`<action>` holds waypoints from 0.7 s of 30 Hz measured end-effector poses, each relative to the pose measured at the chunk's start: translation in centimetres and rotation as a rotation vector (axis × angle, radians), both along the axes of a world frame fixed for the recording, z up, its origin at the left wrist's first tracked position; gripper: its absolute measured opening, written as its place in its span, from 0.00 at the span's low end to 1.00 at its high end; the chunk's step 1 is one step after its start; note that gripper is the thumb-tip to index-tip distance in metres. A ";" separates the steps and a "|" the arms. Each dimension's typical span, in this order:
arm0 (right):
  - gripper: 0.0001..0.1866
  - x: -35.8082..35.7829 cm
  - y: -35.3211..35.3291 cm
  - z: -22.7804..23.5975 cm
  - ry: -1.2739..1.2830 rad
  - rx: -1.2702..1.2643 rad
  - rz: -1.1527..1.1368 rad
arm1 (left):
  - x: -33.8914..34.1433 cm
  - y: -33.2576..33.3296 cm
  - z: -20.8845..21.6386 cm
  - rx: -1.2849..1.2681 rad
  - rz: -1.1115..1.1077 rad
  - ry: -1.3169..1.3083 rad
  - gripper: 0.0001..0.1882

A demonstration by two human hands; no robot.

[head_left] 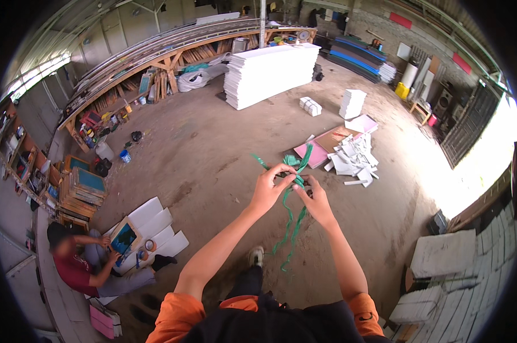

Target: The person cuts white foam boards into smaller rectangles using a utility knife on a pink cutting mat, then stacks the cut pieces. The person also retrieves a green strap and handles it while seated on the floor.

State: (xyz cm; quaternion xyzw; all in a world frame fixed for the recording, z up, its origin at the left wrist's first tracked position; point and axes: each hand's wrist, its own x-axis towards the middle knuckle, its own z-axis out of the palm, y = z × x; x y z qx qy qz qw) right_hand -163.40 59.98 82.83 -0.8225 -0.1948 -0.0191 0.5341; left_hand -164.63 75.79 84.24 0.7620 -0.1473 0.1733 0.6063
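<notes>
Both of my arms stretch out in front of me at the middle of the head view. Between my hands is a knotted bunch of green plastic twine (296,220), with two long crinkled tails hanging down and shorter ends sticking up. My left hand (268,187) pinches the twine between thumb and fingers. Close beside it on the right, my right hand (314,200) is also closed on the green strands, fingertips nearly meeting the left ones. The exact shape of the knot is partly hidden by my fingers.
A seated person (84,260) at lower left handles a wooden-framed screen (124,237) over white sheets. Ahead are a tall white sheet stack (272,74), a tied white bundle (310,106) and a pile of white scraps (352,160). Grey slabs (441,254) stand at right.
</notes>
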 end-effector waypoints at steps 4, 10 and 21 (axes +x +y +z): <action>0.13 9.5 3.0 -0.7 -0.257 -0.076 0.037 | 9.3 2.7 -2.4 -0.087 0.079 -0.139 0.12; 0.10 24.8 5.5 1.2 0.013 -0.121 0.161 | 25.3 8.3 -3.3 -0.509 0.019 -0.006 0.16; 0.11 56.2 -3.7 -0.9 -0.191 -0.346 -0.061 | 54.9 17.5 -1.5 -0.487 0.121 -0.037 0.14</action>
